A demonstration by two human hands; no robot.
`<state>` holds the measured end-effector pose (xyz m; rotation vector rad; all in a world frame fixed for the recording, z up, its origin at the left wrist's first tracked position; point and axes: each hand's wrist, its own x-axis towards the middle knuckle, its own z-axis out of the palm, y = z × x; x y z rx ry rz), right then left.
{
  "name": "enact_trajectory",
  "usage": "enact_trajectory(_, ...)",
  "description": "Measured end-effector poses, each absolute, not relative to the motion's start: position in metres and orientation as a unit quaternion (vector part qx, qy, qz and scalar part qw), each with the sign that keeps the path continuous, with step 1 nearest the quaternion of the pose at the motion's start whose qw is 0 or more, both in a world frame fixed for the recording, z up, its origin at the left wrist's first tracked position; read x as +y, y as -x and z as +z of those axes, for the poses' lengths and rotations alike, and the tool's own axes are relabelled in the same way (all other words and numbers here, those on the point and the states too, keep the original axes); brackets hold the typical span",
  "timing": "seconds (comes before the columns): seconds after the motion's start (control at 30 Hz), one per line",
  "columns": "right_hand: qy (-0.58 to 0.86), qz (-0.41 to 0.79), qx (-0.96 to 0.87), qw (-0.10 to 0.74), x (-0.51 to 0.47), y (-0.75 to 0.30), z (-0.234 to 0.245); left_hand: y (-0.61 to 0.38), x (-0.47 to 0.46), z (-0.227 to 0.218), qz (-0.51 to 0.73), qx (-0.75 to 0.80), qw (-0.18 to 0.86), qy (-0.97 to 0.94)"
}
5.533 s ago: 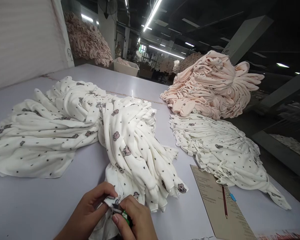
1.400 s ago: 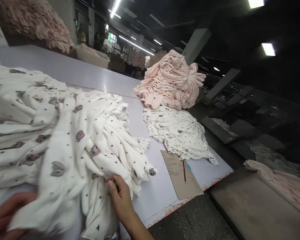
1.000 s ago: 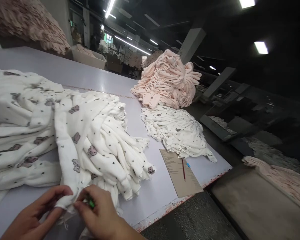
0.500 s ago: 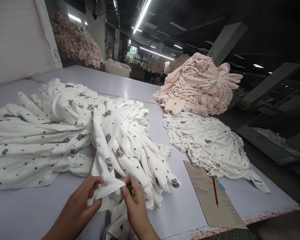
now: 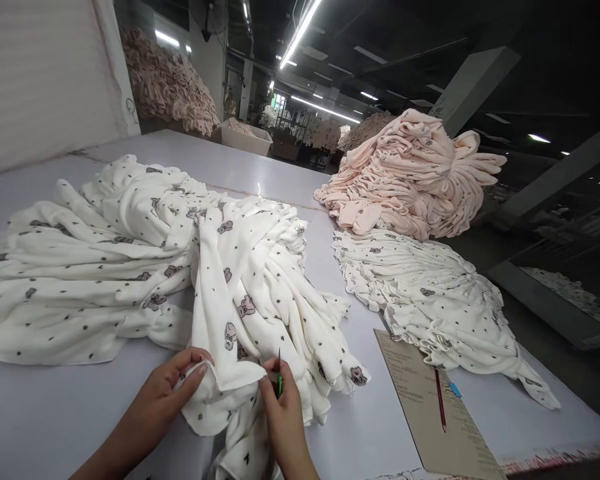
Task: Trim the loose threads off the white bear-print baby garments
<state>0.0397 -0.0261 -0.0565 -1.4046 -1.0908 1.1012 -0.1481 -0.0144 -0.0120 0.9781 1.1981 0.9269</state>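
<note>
My left hand (image 5: 173, 390) is closed on the hem of a white printed garment (image 5: 230, 380) at the near end of a long heap of the same white fabric (image 5: 240, 280). My right hand (image 5: 283, 410) grips the same hem from the right and also holds a small green-handled thread snip (image 5: 279, 379), its thin blade pointing up. Both hands rest low over the pale grey table (image 5: 50, 413), close to its near edge. The hem is folded between the two hands.
More white printed fabric (image 5: 85, 260) spreads to the left. A ruffled white stack (image 5: 430, 300) and a pink garment pile (image 5: 415, 177) lie to the right. A brown card (image 5: 435, 413) with a red pencil (image 5: 440, 399) sits near the right front edge.
The view swung back left and steadied over the table. My hands shifted slightly along the hem; the snip now points upward in my right hand.
</note>
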Motion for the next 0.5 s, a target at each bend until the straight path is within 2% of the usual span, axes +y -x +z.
enact_trajectory(0.17,0.504,0.260,-0.669,0.480,-0.038,-0.030,-0.032,0.145,-0.008,-0.012,0.393,0.495,0.661,-0.406)
enact_trajectory(0.3,0.470,0.209,-0.758,0.402,-0.036,-0.016,-0.025,0.141,-0.009,-0.013,0.410,0.474,0.660,-0.414)
enact_trajectory(0.5,0.515,0.178,-0.740,0.394,-0.025,-0.007,-0.027,0.144,-0.009,-0.015,0.387,0.446,0.691,-0.418)
